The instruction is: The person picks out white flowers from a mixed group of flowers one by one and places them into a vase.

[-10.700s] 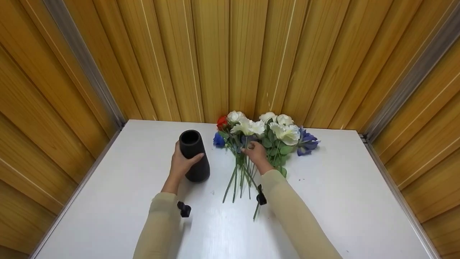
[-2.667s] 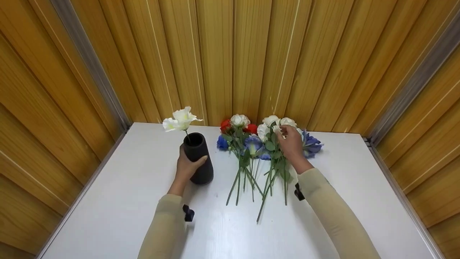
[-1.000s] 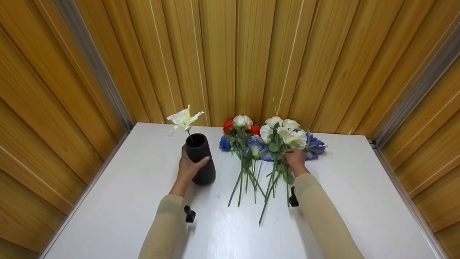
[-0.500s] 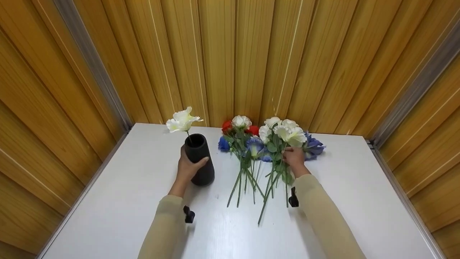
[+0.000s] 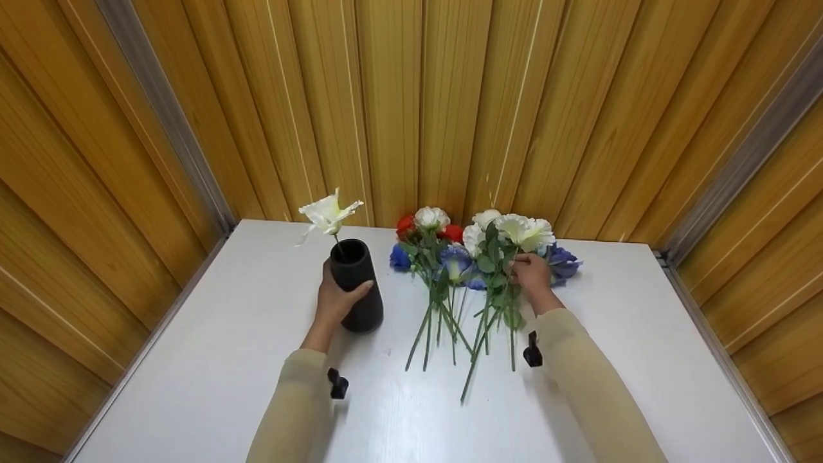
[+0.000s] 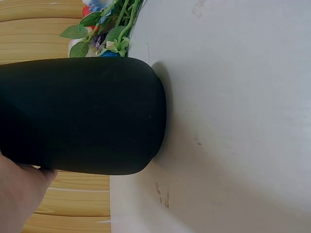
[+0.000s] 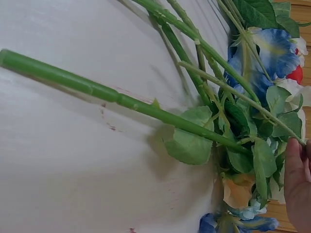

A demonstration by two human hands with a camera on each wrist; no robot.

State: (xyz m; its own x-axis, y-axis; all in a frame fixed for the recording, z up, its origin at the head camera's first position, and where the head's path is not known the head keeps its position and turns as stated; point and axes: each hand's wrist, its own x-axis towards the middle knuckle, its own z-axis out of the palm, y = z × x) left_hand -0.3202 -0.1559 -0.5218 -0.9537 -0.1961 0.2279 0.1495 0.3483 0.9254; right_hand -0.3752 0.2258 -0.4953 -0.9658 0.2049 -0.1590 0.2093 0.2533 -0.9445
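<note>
My left hand [image 5: 335, 301] is wrapped around a black vase [image 5: 363, 302] that stands upright on the white table. A single white ruffled flower [image 5: 328, 214] leans out of its mouth to the left. Over the right-hand bunch, my right hand [image 5: 532, 276] pinches the thin stem of another white ruffled flower [image 5: 530, 233]. The right wrist view shows that stem [image 7: 243, 96] running into the fingers of the hand [image 7: 296, 187]. In the left wrist view, the vase [image 6: 87, 116] hides most of the left hand [image 6: 22, 191].
A left-hand bunch has red flowers [image 5: 406, 226], a white rose [image 5: 431, 218] and blue flowers [image 5: 400, 257]. White roses [image 5: 474, 238] and a blue-purple flower [image 5: 564, 262] lie in the right bunch. Green stems [image 5: 472, 373] point toward the front. Wood-panelled walls [image 5: 443, 109] enclose the table.
Since the oldest frame, a white ruffled flower has come to stand in the vase. My right hand has moved to the right bunch and, just now, raised the other white flower slightly to the right.
</note>
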